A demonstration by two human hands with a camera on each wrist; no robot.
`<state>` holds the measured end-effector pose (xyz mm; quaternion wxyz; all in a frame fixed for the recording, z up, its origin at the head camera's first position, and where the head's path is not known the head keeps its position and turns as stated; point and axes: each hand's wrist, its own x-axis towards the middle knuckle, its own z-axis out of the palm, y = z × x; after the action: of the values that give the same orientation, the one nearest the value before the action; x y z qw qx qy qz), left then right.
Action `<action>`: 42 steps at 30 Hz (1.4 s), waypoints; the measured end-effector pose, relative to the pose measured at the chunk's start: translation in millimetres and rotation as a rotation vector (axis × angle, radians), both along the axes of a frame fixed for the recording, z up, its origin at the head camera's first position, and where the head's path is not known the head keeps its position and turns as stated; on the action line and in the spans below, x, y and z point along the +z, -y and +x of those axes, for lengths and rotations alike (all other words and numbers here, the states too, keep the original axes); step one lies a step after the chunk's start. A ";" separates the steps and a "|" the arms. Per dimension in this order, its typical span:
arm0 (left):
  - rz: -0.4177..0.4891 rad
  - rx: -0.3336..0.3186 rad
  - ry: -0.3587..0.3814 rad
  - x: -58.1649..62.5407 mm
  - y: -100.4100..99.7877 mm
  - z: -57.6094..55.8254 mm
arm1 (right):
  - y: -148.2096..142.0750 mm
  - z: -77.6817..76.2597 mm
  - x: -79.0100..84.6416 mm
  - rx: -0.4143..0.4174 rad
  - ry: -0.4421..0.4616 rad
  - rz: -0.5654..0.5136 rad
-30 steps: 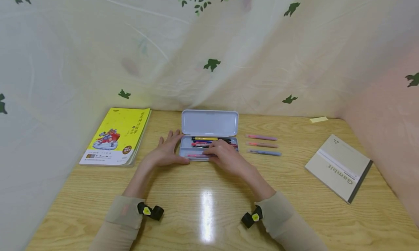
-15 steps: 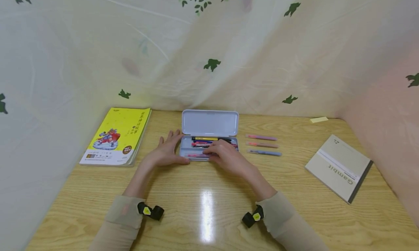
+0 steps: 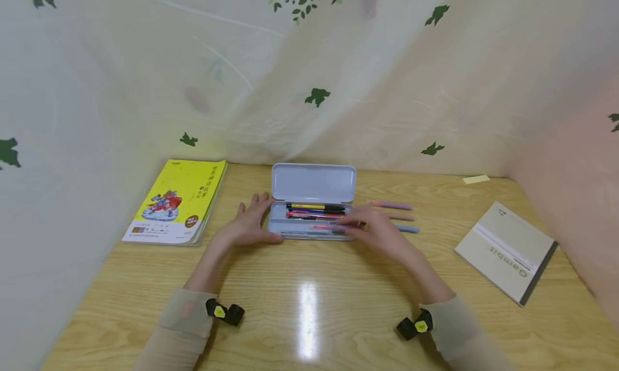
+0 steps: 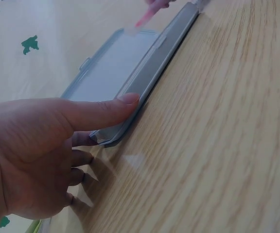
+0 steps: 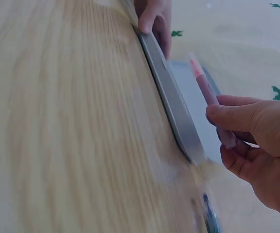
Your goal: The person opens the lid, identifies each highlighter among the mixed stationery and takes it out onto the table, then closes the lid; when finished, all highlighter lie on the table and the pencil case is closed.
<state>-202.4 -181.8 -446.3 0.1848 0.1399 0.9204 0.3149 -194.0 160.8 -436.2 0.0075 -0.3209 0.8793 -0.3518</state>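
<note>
In the head view a pale blue pencil case (image 3: pixel 313 182) lies open, lid tipped back against the far side. My left hand (image 3: pixel 245 224) rests against its left end with spread fingers, the straight thumb along the front wall. My right hand (image 3: pixel 382 234) pinches a slim highlighter (image 5: pixel 208 90) with a pinkish-purple barrel and pink tip under a clear cap. The right wrist view shows it slanted, raised over the case. Several pens, among them a yellow and black pen (image 3: pixel 314 206), fill the case's back compartment. The front compartment is partly hidden by the right hand.
Right of the case lie a purple highlighter (image 3: pixel 398 205), an orange one (image 3: pixel 402 216) and a blue one (image 3: pixel 408 229), partly covered by the right hand. A yellow book (image 3: pixel 179 193) lies left; a beige notebook (image 3: pixel 505 252) and a pale yellow strip (image 3: pixel 476 179) lie right.
My right hand has moved right and up from the front compartment, bringing the highlighter with it. The left hand stays at the case's left end. The head view has shifted slightly.
</note>
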 end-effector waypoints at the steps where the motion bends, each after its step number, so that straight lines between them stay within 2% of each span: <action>1: 0.000 -0.002 -0.001 0.2 -0.5 0.0 | -6.7 1.0 0.2 -0.008 0.007 -0.008; 5: -0.006 -0.008 0.005 0.5 -2.3 -0.3 | -31.2 4.4 -0.8 -0.028 -0.028 -0.037; 7: -0.009 -0.010 0.006 0.6 -3.1 -0.6 | -41.9 5.5 -1.3 -0.037 -0.074 -0.045; 11: -0.011 -0.011 0.008 1.6 -4.3 -0.6 | -61.9 7.3 -0.3 -0.079 -0.130 -0.028; 17: -0.013 -0.006 0.012 1.8 -4.3 -0.3 | -88.8 11.5 2.8 -0.161 -0.074 0.040; 21: -0.009 -0.005 0.011 1.0 -4.1 -1.0 | -102.0 13.1 1.6 -0.178 -0.074 0.046; 28: -0.010 -0.008 0.010 1.5 -4.5 -1.3 | -116.4 12.9 -5.1 -0.155 -0.111 0.046; 42: -0.023 -0.002 0.008 0.7 -0.9 0.3 | -118.9 8.5 -12.3 -0.134 -0.083 0.058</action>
<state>-202.1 -180.9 -445.6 0.1905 0.1373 0.9230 0.3048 -185.5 279.7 -448.5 -0.0432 -0.2753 0.9082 -0.3123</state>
